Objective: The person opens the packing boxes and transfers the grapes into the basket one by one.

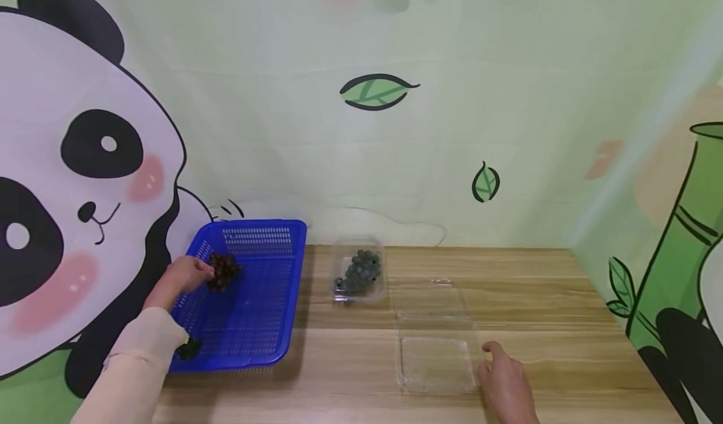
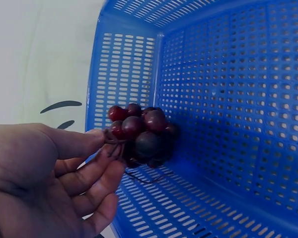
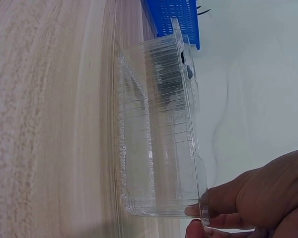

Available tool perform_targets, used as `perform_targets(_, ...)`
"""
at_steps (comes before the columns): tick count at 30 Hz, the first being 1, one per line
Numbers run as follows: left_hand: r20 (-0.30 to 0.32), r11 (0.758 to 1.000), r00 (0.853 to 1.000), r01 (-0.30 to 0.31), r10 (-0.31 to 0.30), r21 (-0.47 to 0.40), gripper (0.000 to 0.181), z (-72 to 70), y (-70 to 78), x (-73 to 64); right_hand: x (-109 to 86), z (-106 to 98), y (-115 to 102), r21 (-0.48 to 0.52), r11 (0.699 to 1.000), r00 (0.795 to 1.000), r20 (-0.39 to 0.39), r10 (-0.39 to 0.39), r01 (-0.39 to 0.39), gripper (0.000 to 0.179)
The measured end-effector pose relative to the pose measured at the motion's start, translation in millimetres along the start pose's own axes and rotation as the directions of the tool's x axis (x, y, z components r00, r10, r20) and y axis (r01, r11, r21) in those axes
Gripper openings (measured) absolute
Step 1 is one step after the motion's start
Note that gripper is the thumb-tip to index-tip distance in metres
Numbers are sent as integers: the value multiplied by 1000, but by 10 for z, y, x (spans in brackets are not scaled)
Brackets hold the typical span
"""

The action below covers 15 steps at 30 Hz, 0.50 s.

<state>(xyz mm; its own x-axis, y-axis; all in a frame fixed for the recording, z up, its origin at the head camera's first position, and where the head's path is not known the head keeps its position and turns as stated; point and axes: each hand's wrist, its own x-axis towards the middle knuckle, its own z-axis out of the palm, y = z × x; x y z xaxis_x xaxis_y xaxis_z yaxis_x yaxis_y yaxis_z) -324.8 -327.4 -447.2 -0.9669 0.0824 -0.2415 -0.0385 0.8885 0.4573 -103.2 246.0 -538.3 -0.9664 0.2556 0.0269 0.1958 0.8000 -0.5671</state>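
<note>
My left hand (image 1: 188, 275) pinches the stem of a bunch of dark red grapes (image 2: 148, 130) between thumb and fingers. The bunch hangs inside the blue plastic basket (image 1: 254, 317), close to its left wall. On the table, my right hand (image 1: 506, 380) is at the right edge of a clear plastic clamshell box (image 1: 437, 389), which lies with its lid spread open. In the right wrist view, the thumb and fingers (image 3: 221, 198) grip the rim of the box. Through the clear walls nothing shows inside it.
A second clear box (image 1: 341, 295) with dark bluish grapes (image 1: 361, 272) stands between the basket and the clamshell, near the back edge. Something dark green (image 1: 189, 349) lies in the basket's front left corner. Behind the wooden table (image 1: 542, 305) hangs a printed panda cloth (image 1: 282, 129).
</note>
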Motion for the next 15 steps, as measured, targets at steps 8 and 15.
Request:
perform_targets(8,73,1000,997,-2,2,4,29,33,-12,-111,2,16,8,5,1000,1000,-15,-16,16,37)
perform_targets(15,145,999,989,12,-7,-36,22,82,-52,-171,-5,22,10,1,999,999,-25,-32,32,36)
